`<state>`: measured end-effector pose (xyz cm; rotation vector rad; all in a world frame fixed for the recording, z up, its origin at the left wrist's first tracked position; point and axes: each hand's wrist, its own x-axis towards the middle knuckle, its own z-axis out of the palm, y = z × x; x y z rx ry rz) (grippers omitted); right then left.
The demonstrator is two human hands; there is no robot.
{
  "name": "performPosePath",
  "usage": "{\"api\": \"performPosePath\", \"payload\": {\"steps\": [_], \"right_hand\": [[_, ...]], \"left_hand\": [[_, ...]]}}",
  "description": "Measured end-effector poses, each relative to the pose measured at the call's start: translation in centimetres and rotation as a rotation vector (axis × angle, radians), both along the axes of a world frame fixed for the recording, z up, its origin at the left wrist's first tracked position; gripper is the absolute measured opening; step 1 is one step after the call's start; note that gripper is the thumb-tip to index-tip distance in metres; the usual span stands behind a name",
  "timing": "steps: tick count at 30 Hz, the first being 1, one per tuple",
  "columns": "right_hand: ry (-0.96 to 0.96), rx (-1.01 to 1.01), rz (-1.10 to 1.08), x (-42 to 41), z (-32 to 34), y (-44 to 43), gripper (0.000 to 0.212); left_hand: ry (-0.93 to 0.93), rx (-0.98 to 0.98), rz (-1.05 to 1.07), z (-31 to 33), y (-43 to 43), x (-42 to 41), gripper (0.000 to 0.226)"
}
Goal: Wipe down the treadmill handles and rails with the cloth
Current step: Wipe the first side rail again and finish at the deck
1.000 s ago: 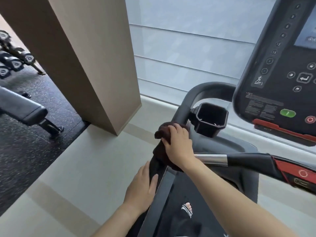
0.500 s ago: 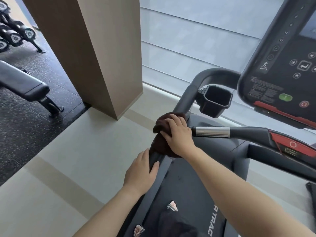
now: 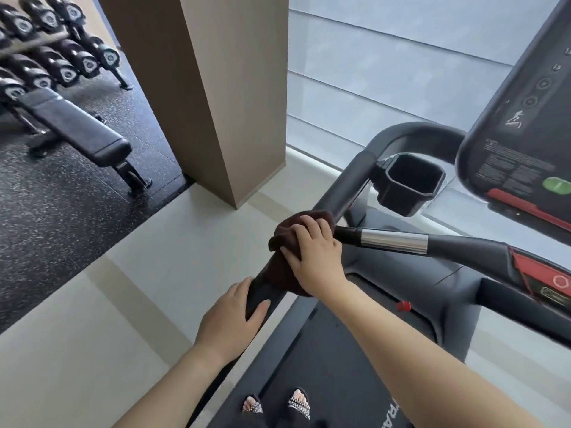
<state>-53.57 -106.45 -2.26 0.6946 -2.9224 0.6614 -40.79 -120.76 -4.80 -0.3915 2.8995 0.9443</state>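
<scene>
A dark brown cloth (image 3: 285, 233) is wrapped over the treadmill's left side rail (image 3: 346, 186), a black curved bar. My right hand (image 3: 312, 254) presses the cloth onto the rail, just where the front handle (image 3: 395, 240) with its silver sensor band joins it. My left hand (image 3: 231, 319) grips the bare rail lower down, a little below the cloth. The rail under the cloth is hidden.
The console (image 3: 522, 143) looms at upper right, with a black cup holder (image 3: 408, 183) beside the rail. A beige pillar (image 3: 210, 97) stands left of the treadmill. A weight bench (image 3: 74, 125) and dumbbell rack (image 3: 46, 57) sit on dark flooring at far left. My sandalled feet (image 3: 278, 406) are on the belt.
The view has tilted and shifted, bringing the dumbbell rack and my feet into sight. Both hands stay on the left rail, the right still clamped over the cloth at the same spot.
</scene>
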Motion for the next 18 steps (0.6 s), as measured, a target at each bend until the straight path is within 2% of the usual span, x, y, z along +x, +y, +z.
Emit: {"api": "performPosePath", "payload": {"steps": [3, 9, 14, 18], "right_hand": [[-0.006, 0.022, 0.008, -2.0, 0.5, -0.8, 0.035], [-0.016, 0.219, 0.005, -4.0, 1.6, -2.7, 0.033], [0.018, 0.038, -0.028, 0.7, 1.0, -1.7, 0.032], [-0.017, -0.014, -0.033, 4.3, 0.7, -2.3, 0.034]], "left_hand": [[-0.018, 0.002, 0.062, -0.2, -0.6, 1.8, 0.056], [-0.055, 0.049, 0.115, 0.3, -0.5, 2.2, 0.056], [-0.038, 0.077, 0.090, 0.2, -0.7, 1.9, 0.049], [-0.036, 0.133, 0.025, 0.4, -1.4, 2.4, 0.042]]}}
